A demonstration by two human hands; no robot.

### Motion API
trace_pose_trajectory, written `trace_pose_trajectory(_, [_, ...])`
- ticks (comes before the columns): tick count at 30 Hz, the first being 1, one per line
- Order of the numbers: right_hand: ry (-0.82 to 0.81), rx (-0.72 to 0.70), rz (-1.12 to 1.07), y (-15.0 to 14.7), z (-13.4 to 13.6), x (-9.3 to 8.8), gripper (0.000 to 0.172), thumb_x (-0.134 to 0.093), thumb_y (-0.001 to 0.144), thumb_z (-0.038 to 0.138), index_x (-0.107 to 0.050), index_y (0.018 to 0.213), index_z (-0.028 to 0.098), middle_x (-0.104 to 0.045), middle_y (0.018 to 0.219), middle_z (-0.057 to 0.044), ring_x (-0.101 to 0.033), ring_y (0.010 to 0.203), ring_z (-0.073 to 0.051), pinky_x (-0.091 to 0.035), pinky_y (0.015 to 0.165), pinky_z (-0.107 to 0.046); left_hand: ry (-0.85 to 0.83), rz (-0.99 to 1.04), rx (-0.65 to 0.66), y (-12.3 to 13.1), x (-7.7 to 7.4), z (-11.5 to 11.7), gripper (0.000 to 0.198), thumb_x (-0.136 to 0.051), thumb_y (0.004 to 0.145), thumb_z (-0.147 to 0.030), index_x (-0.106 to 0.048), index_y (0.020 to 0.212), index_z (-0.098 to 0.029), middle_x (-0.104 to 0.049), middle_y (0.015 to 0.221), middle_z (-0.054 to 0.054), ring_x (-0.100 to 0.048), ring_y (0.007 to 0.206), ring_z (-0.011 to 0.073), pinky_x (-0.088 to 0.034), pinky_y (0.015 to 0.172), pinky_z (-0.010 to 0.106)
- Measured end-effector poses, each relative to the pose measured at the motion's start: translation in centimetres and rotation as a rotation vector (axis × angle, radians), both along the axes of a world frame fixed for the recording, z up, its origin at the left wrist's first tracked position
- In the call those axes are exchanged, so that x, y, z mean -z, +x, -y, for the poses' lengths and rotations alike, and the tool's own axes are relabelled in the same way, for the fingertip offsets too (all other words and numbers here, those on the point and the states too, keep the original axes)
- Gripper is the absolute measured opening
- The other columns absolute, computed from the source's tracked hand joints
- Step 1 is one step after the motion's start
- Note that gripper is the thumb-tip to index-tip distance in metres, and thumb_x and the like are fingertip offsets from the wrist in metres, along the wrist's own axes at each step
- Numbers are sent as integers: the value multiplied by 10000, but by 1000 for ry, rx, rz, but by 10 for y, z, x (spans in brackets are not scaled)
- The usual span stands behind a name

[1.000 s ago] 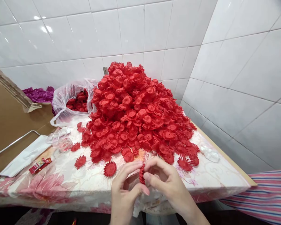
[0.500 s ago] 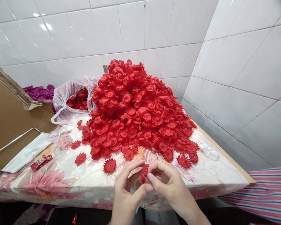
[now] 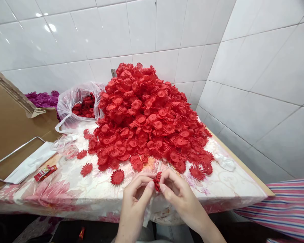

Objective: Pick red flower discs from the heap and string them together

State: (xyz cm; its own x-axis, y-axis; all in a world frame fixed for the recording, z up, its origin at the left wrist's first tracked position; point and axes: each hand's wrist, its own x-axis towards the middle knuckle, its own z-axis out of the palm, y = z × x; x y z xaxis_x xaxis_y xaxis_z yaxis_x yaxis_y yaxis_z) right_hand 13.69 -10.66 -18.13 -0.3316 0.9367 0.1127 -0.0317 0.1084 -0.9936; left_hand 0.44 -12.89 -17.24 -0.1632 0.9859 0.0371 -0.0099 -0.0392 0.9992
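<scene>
Between my two hands, just above the table's front edge, is a red artificial flower piece (image 3: 157,182), seen edge-on with its petals bunched. My left hand (image 3: 138,194) pinches it between thumb and fingers from the left. From the right, the fingertips of my right hand (image 3: 179,194) close on the same piece. Beyond the hands rises a big heap of red flower pieces (image 3: 149,121). One loose red flower piece (image 3: 117,177) lies flat left of my hands, and another (image 3: 86,169) farther left.
A plastic bag (image 3: 66,114) with darker red pieces stands left of the heap, purple pieces (image 3: 44,99) behind it. A cardboard box (image 3: 20,125) occupies the left side. A red wrapper (image 3: 45,172) lies on the floral tablecloth (image 3: 96,192). Striped cloth (image 3: 291,206) hangs at the right.
The flower piece has moved up slightly and its petals look more bunched. My left thumb has risen from below the piece to press against its side.
</scene>
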Motion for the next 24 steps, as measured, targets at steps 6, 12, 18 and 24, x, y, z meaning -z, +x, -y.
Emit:
trace_pose_trajectory(6, [65,22,115,4,5,-5,205,-509,888,340,-504,755,185,-506,717,10,-475,670,-127,-392,606,-233,-38,55,51,0,-4,2,162,-653,747,-332,-714,682,-197,-686,908,60,-620,861,196,-486,748,241])
trace_pose_trajectory(12, [-88,-42,-79,12,-1,-9,263,-566,849,394,-507,705,182,-496,663,20,-473,626,-123,-383,591,-237,-26,-104,181,-12,-3,-1,249,-607,787,-355,-657,605,-192,-651,962,72,-593,944,219,-464,810,273])
trace_pose_trajectory(18, [-57,313,22,52,-14,-14,258,-609,804,418,-531,700,195,-486,645,20,-443,589,-125,-359,532,-237,122,-454,-240,-51,-1,-1,250,-577,791,-368,-585,599,-208,-606,1033,71,-555,978,244,-435,828,317])
trace_pose_trajectory(24, [-24,329,50,56,-10,-15,251,-621,788,427,-526,717,206,-486,643,20,-459,584,-130,-371,511,-226,250,-801,-192,-52,8,-9,176,-590,790,-322,-645,654,-225,-623,1023,79,-552,1012,272,-440,860,394])
